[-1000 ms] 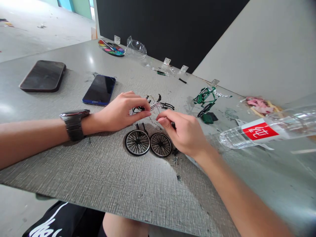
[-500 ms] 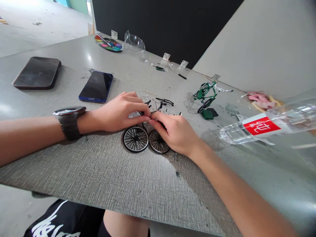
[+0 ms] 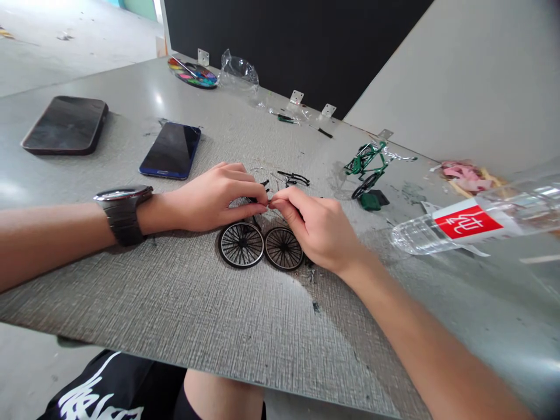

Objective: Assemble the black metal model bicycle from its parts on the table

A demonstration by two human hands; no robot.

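Observation:
Over a cluster of model bicycle parts, my left hand (image 3: pixel 223 195) and my right hand (image 3: pixel 321 227) meet with their fingertips nearly touching. Both are closed in a pinch. What they pinch is too small and covered to name, though thin silvery bits show around the fingertips. Two black spoked wheels, a left one (image 3: pixel 241 245) and a right one (image 3: pixel 283 249), lie side by side just below the hands. Beyond the fingers rests a slim black bicycle part (image 3: pixel 294 177). Black pieces beneath my left fingers are mostly hidden.
A green model bicycle (image 3: pixel 368 166) stands to the right, near a clear bottle (image 3: pixel 470 221) on its side. A dark flat case (image 3: pixel 66 125) and a phone (image 3: pixel 170 150) lie left. Behind are a paint palette (image 3: pixel 192 73), clear plastic packaging (image 3: pixel 238 73) and a screwdriver (image 3: pixel 285 118).
My right hand has shifted slightly right and tilted, uncovering more of the right wheel. My left hand stays almost where it was. The view has moved a little.

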